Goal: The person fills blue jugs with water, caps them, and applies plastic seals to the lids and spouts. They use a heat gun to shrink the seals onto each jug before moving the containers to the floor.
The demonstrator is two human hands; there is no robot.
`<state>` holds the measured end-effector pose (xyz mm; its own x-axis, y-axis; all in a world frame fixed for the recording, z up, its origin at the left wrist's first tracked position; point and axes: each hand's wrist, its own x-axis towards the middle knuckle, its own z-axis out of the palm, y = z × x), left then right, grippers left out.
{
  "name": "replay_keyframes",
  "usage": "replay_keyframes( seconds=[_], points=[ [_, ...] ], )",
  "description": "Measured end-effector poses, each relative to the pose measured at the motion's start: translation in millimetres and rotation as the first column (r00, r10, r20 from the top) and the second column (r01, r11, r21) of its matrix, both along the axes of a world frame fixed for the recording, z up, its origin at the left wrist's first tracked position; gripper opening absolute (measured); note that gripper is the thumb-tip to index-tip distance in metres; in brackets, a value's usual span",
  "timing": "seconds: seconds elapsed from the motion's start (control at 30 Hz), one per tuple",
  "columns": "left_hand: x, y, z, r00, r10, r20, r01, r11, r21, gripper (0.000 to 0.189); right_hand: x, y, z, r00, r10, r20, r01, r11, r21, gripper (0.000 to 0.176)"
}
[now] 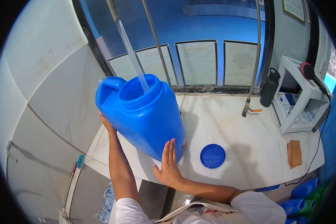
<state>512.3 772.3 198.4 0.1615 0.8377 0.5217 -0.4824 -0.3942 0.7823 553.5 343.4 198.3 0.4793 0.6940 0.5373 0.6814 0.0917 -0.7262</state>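
Note:
A large blue plastic jug (pixel 149 119) stands on the white counter, with its wide round mouth uncovered. Water (pixel 130 50) pours from a metal pipe (pixel 113 10) at the top left into that mouth. My left hand (pixel 107 122) is against the jug's left side, its fingers partly hidden behind the plastic. My right hand (pixel 168 168) lies against the jug's lower right side, palm toward it and fingers extended. A round blue lid (pixel 212 156) rests on the counter to the right of the jug.
A valve with an orange handle (pixel 254 110) hangs on a pipe at the back. Further right are a dark bottle (pixel 270 87), a white shelf unit (pixel 300 97), a brown cloth (pixel 294 154) and a black cable. Blue and green containers (pixel 292 205) sit below the counter at the lower right.

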Motion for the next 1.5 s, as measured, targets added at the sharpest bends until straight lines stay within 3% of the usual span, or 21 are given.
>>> replay_keyframes(
  seconds=[0.03, 0.2, 0.3, 0.4, 0.47, 0.57, 0.67, 0.7, 0.73, 0.77, 0.83, 0.87, 0.93, 1.03, 1.1, 1.13, 1.2, 1.27, 1.3, 1.33, 1.5],
  points=[
    [10.9, 4.8, 4.2, 0.987, 0.08, -0.14, -0.069, 0.994, 0.081, 0.047, -2.5, 2.4, 0.6, 1.0, 0.028, -0.012, -0.028, 1.0, -0.014, 0.091],
    [41.8, -20.4, 22.1, 0.988, -0.087, -0.131, 0.098, 0.992, 0.076, 0.033, -1.3, 0.6, -3.7, 0.998, 0.052, 0.031, -0.051, 0.998, -0.038, 0.087],
    [34.7, -8.5, 14.9, 0.972, -0.069, -0.226, 0.096, 0.989, 0.108, 0.033, 34.0, -20.7, -2.5, 0.995, 0.094, -0.026, -0.09, 0.987, 0.131, 0.045],
    [22.5, -47.9, 8.7, 0.952, 0.041, -0.303, -0.018, 0.997, 0.08, 0.04, 135.2, 3.7, -21.5, 0.827, 0.203, -0.524, -0.02, 0.942, 0.334, 0.017],
    [10.9, -81.7, -13.0, 0.924, 0.066, -0.376, -0.064, 0.998, 0.019, 0.044, 213.6, 43.3, -17.6, 0.889, -0.001, -0.459, 0.079, 0.985, 0.152, 0.023],
    [-9.8, -141.8, -42.1, 0.8, 0.467, -0.377, -0.347, 0.872, 0.344, 0.05, 267.4, 106.7, -31.3, 0.882, -0.047, -0.469, -0.013, 0.992, -0.125, 0.032],
    [-22.0, -264.8, -47.9, 0.631, 0.707, -0.318, -0.499, 0.685, 0.531, 0.045, 268.2, 149.1, -40.5, 0.764, 0.136, -0.631, -0.223, 0.973, -0.06, 0.026],
    [-28.3, -296.1, -68.4, 0.575, 0.754, -0.318, -0.401, 0.598, 0.694, 0.053, 269.9, 161.9, -50.5, 0.757, 0.145, -0.637, -0.233, 0.971, -0.056, 0.026],
    [-28.5, -318.4, -95.7, 0.642, 0.735, -0.219, -0.286, 0.494, 0.821, 0.051, 273.3, 176.3, -61.5, 0.714, 0.208, -0.669, -0.275, 0.961, 0.006, 0.027],
    [-20.1, -346.9, -87.1, 0.735, 0.587, -0.339, -0.009, 0.51, 0.86, 0.053, 272.8, 180.1, -61.6, 0.688, 0.252, -0.68, -0.31, 0.95, 0.037, 0.029],
    [7.9, -391.6, -95.0, 0.74, 0.26, -0.62, 0.462, 0.474, 0.75, 0.049, 272.7, 176.7, -52.7, 0.686, 0.244, -0.685, -0.346, 0.938, -0.012, 0.031],
    [22.9, -420.1, -70.5, 0.493, 0.391, -0.777, 0.668, 0.403, 0.626, 0.042, 273.1, 173.7, -47.3, 0.712, 0.196, -0.674, -0.344, 0.935, -0.092, 0.032],
    [51.0, -445.1, -85.6, 0.527, 0.32, -0.788, 0.648, 0.449, 0.615, 0.04, 275.7, 177.6, -40.1, 0.739, 0.18, -0.649, -0.341, 0.931, -0.13, 0.035],
    [78.7, -452.1, -104.0, 0.392, 0.378, -0.839, 0.765, 0.373, 0.525, 0.036, 279.3, 180.3, -34.8, 0.784, 0.149, -0.603, -0.353, 0.906, -0.235, 0.037],
    [89.7, -451.9, -109.2, 0.171, 0.423, -0.89, 0.888, 0.325, 0.326, 0.031, 284.2, 187.0, -39.0, 0.852, 0.18, -0.492, -0.357, 0.886, -0.296, 0.037],
    [90.9, -452.8, -109.9, 0.172, 0.416, -0.893, 0.892, 0.318, 0.32, 0.031, 287.2, 183.7, -41.3, 0.904, 0.195, -0.381, -0.339, 0.87, -0.359, 0.038],
    [86.2, -450.5, -109.0, 0.246, 0.208, -0.947, 0.763, 0.56, 0.321, 0.024, 288.3, 180.6, -44.9, 0.849, 0.222, -0.479, -0.392, 0.873, -0.29, 0.031],
    [83.3, -446.8, -97.2, 0.504, 0.015, -0.864, 0.481, 0.825, 0.295, 0.017, 283.4, 166.9, -52.6, 0.785, 0.309, -0.537, -0.449, 0.881, -0.148, 0.023],
    [79.3, -442.6, -83.3, 0.452, -0.336, -0.827, 0.413, 0.9, -0.14, 0.024, 280.7, 159.2, -55.6, 0.747, 0.356, -0.561, -0.475, 0.877, -0.075, 0.022],
    [78.4, -426.1, -103.2, 0.582, -0.438, -0.685, 0.401, 0.888, -0.227, 0.03, 278.9, 141.9, -53.2, 0.765, 0.395, -0.508, -0.48, 0.877, -0.04, 0.023],
    [57.3, -411.5, -44.6, 0.707, -0.595, -0.381, 0.383, 0.776, -0.501, 0.015, 281.2, -62.0, -25.0, 0.973, 0.223, -0.052, -0.229, 0.962, -0.151, 0.039]
  ],
)
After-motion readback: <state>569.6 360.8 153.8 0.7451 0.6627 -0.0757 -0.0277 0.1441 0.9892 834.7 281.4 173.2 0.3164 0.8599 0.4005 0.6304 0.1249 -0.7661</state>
